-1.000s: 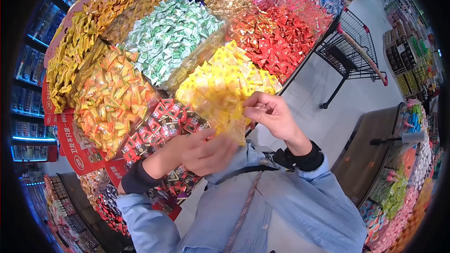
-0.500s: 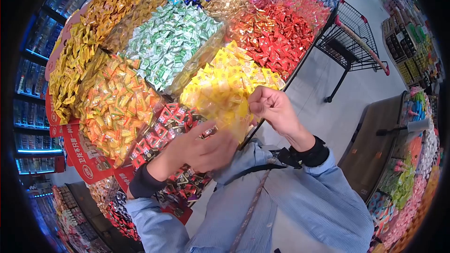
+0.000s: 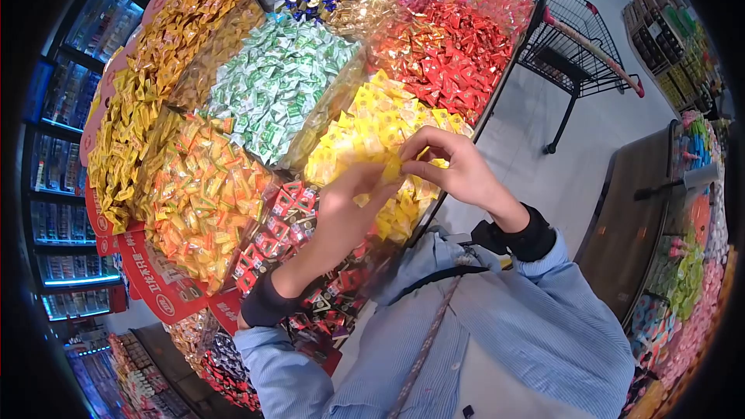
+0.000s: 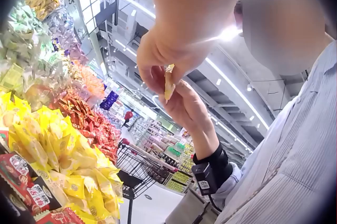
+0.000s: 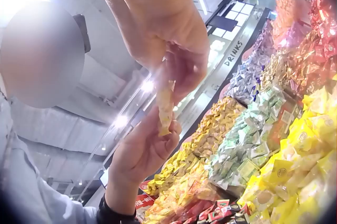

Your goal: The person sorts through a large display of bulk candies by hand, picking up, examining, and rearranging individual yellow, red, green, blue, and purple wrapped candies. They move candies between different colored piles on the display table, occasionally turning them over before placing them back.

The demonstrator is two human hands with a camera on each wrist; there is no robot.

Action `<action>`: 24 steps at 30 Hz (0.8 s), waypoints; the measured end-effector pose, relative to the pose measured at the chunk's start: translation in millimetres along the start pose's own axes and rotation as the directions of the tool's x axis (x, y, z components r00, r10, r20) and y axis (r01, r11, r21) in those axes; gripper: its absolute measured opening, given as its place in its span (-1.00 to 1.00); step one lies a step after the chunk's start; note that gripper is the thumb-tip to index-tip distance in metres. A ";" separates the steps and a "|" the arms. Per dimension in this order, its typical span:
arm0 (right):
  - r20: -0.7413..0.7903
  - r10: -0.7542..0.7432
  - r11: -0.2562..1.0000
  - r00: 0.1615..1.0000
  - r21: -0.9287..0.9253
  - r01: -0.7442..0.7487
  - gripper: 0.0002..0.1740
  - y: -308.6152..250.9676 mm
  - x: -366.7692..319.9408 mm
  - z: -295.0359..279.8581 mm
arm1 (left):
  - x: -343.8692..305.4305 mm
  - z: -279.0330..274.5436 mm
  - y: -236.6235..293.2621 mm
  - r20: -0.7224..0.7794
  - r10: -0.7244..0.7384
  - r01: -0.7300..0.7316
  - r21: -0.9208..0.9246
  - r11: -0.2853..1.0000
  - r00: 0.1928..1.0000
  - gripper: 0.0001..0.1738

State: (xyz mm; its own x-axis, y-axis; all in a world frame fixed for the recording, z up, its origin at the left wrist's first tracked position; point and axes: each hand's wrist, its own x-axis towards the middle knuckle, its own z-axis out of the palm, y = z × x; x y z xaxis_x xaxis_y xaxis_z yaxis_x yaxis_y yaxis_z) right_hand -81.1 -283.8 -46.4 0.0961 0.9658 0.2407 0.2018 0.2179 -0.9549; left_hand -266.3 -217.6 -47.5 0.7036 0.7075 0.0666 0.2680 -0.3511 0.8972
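A small yellow-wrapped candy [image 3: 393, 170] is stretched between both hands, above the heap of yellow-wrapped candies [image 3: 380, 120] in the head view. My left hand [image 3: 345, 200] pinches one end of it. From the other side, the thumb and fingers of my right hand [image 3: 459, 174] pinch the opposite end. In the right wrist view the candy [image 5: 165, 105] is a narrow, pale yellow packet running from one hand's fingertips to the other's. The left wrist view shows part of the candy [image 4: 169, 83], with the rest hidden by fingers.
Red and black packets [image 3: 283, 225] lie under the left forearm. Orange candies [image 3: 206, 198], green-white candies [image 3: 283, 81] and red candies [image 3: 446, 58] fill neighbouring bins. A shopping cart [image 3: 574, 46] stands in the aisle at right, near a brown-sided display [image 3: 625, 217].
My left hand, blurred and lower before, has moved up and right to meet the right hand at the candy. The right hand keeps its pinch. The head view has shifted slightly.
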 end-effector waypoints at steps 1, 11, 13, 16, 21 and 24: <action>-0.008 0.046 0.999 0.999 0.010 -0.046 -0.89 0.2 -0.9 0.1 | 0.7 -0.1 1.7 -0.006 0.026 -0.025 0.058 0.998 1.000 -0.65; -0.054 0.257 0.887 0.965 0.409 -0.214 -0.96 7.0 6.4 5.3 | 4.8 7.8 4.7 0.025 -0.138 0.136 -0.416 0.899 0.990 -0.71; -0.030 0.285 0.880 0.958 0.406 -0.249 -0.97 7.6 8.4 4.6 | 4.4 8.4 5.1 0.078 -0.184 0.197 -0.533 0.823 0.980 -0.71; 0.034 0.317 0.853 0.948 0.426 -0.301 -0.96 13.0 11.8 3.6 | 3.1 9.3 -1.2 0.099 -0.220 0.237 -0.570 0.787 0.970 -0.69; 0.172 0.389 0.614 0.905 0.684 -0.394 -0.91 21.6 11.4 8.0 | 0.9 9.7 -4.3 0.061 -0.237 0.235 -0.506 0.830 0.970 -0.65; 0.217 0.414 0.527 0.884 0.734 -0.428 -0.91 20.0 11.1 10.0 | 0.0 8.4 -0.1 0.067 -0.225 0.226 -0.527 0.819 0.972 -0.64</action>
State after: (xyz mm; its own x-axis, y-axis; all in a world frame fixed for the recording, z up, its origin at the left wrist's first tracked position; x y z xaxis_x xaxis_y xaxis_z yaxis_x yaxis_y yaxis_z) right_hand -85.8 -267.3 -64.5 -0.0434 0.9744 -0.2207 -0.6504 -0.1953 -0.7341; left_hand -260.7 -222.7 -51.3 0.6677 0.7256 -0.1662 0.0318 0.1952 0.9803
